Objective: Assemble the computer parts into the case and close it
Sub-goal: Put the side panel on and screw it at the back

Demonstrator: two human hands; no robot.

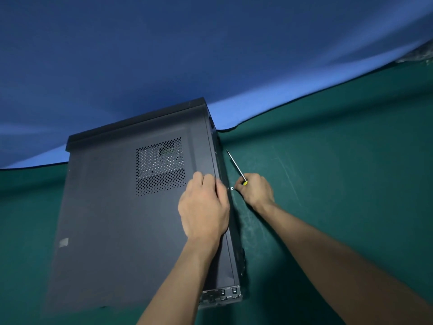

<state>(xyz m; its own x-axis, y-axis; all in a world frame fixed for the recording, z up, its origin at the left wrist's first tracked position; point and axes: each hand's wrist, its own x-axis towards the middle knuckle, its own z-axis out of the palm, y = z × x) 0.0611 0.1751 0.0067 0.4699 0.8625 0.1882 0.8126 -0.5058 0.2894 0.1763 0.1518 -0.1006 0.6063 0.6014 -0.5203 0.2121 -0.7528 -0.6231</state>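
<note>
A dark grey computer case point(117, 219) lies on its side on the green table, its side panel with a perforated vent point(160, 166) facing up. My left hand point(203, 207) rests on the panel near its right edge, fingers curled over that edge. My right hand point(255, 190) sits just beside the case's right side and holds a screwdriver point(235, 166) with a yellow collar, its shaft pointing up and away. A small silver screw point(232, 188) shows on the case's rear edge, right at my right fingertips.
The green table surface point(339, 172) stretches to the right of the case. A blue cloth backdrop point(210, 55) rises behind the table. The case's rear brackets point(222, 295) show at its near corner.
</note>
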